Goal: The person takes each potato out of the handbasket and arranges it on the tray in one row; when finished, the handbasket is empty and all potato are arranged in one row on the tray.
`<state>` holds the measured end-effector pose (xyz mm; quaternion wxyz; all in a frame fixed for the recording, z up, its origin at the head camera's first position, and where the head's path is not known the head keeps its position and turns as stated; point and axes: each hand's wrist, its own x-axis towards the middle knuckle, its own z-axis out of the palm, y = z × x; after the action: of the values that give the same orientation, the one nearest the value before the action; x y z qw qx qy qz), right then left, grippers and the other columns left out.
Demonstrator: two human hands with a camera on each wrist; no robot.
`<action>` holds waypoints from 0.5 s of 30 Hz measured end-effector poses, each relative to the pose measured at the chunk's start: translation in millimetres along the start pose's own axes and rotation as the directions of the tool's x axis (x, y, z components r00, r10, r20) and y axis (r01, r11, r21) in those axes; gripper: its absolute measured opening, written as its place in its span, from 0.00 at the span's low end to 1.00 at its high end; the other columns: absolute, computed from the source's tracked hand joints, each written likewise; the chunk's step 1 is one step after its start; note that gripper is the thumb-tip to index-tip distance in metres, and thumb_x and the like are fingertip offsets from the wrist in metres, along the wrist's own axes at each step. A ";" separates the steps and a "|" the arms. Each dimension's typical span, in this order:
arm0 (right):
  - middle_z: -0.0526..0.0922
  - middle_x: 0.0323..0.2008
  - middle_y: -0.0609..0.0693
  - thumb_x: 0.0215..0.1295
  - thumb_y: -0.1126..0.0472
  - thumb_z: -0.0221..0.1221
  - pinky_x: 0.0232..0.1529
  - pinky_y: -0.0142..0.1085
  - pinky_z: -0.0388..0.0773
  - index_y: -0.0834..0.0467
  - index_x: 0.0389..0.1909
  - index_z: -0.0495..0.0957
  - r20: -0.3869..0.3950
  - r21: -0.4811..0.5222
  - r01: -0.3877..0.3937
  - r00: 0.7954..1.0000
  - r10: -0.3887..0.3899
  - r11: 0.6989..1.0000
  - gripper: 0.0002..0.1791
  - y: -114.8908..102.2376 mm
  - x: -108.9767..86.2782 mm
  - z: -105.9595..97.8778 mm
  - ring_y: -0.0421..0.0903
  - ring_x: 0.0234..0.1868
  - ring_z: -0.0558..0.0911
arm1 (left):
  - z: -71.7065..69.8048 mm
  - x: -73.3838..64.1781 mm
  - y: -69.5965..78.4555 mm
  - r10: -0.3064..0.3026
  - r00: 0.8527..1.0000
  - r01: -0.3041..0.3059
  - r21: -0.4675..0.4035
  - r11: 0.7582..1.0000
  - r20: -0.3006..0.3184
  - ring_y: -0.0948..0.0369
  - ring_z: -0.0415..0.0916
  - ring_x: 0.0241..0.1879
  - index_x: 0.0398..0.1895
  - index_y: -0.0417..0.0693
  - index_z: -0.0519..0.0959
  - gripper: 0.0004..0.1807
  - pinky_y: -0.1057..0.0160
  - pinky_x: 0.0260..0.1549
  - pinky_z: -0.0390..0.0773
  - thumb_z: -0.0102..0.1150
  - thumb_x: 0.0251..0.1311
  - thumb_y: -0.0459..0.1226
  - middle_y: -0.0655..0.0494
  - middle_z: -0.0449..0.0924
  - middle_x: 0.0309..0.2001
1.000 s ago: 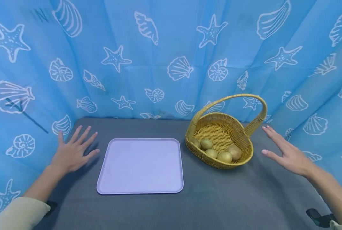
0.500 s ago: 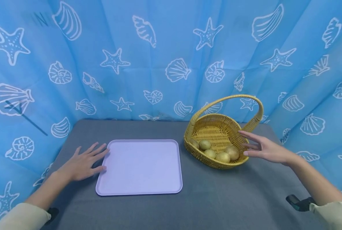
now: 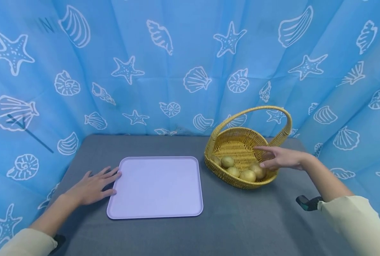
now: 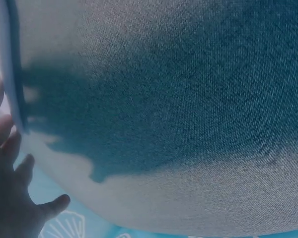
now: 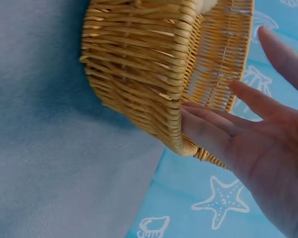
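A lilac rectangular tray [image 3: 156,186] lies flat on the grey cloth. My left hand [image 3: 92,186] is at its left edge, fingers spread, the fingertips overlapping the rim in the head view. To the tray's right stands a yellow woven basket [image 3: 236,147] with a tall arched handle. Several roundish, yellow-brown potatoes [image 3: 248,175] are gathered at its near side. My right hand [image 3: 282,159] reaches over the right rim, its thumb close by the rightmost potato. In the right wrist view, the fingers [image 5: 256,101] extend loosely past the wicker rim with nothing gripped.
Grey cloth [image 3: 177,238] covers the table. A blue curtain [image 3: 164,81] with white shells and starfish hangs right behind and along both sides. The basket's handle [image 3: 257,108] arches above the basket beside my right hand.
My right hand has moved left from beside the basket to over its inside. My left hand has come down and right to the tray's left edge. Tray and basket stay put.
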<state>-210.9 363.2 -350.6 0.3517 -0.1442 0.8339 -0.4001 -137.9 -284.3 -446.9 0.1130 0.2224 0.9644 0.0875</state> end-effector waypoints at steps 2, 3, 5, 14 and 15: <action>0.42 0.73 0.79 0.73 0.58 0.56 0.62 0.58 0.70 0.65 0.78 0.37 0.034 0.054 -0.038 0.999 0.036 0.998 0.46 0.8 5.3 -2.2 0.74 0.68 0.62 | 0.7 -0.4 -0.9 0.004 1.000 -0.004 -0.007 1.000 -0.001 0.36 0.52 0.73 0.74 0.48 0.65 0.40 0.21 0.59 0.47 0.51 0.66 0.62 0.43 0.59 0.75; 0.41 0.73 0.79 0.74 0.58 0.55 0.63 0.57 0.69 0.66 0.78 0.37 0.046 0.076 -0.058 0.997 0.055 0.995 0.45 0.7 7.5 -3.3 0.74 0.68 0.63 | 0.9 -0.5 -1.2 0.006 1.000 -0.006 -0.010 1.000 -0.001 0.36 0.52 0.73 0.74 0.48 0.65 0.40 0.21 0.59 0.48 0.51 0.66 0.62 0.43 0.59 0.75; 0.40 0.72 0.80 0.76 0.58 0.52 0.63 0.58 0.69 0.68 0.77 0.36 0.063 0.096 -0.093 0.994 0.087 0.991 0.43 0.1 11.4 -5.4 0.75 0.68 0.62 | 1.2 -0.8 -2.2 0.009 1.000 -0.009 -0.022 1.000 0.000 0.36 0.52 0.73 0.74 0.48 0.65 0.40 0.21 0.59 0.48 0.51 0.67 0.61 0.43 0.59 0.75; 0.44 0.72 0.79 0.79 0.55 0.45 0.62 0.58 0.70 0.69 0.77 0.37 0.096 0.094 -0.226 0.971 0.217 0.970 0.39 -5.2 26.8 -10.6 0.74 0.67 0.64 | 6.1 -1.5 -8.1 0.009 1.000 -0.009 -0.074 0.997 0.002 0.36 0.53 0.72 0.75 0.47 0.63 0.40 0.21 0.58 0.51 0.51 0.67 0.61 0.42 0.59 0.75; 0.45 0.72 0.78 0.80 0.55 0.45 0.62 0.58 0.71 0.69 0.77 0.37 0.097 0.086 -0.233 0.970 0.224 0.969 0.38 -5.8 28.2 -10.8 0.74 0.67 0.64 | 7.2 -1.4 -9.0 0.008 1.000 -0.008 -0.079 0.997 0.002 0.36 0.53 0.73 0.75 0.48 0.63 0.41 0.21 0.58 0.51 0.51 0.67 0.61 0.41 0.59 0.75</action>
<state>-238.8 350.9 -354.8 0.4379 -0.0471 0.8085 -0.3903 -138.5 -292.1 -455.5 0.1226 0.2219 0.9591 0.1258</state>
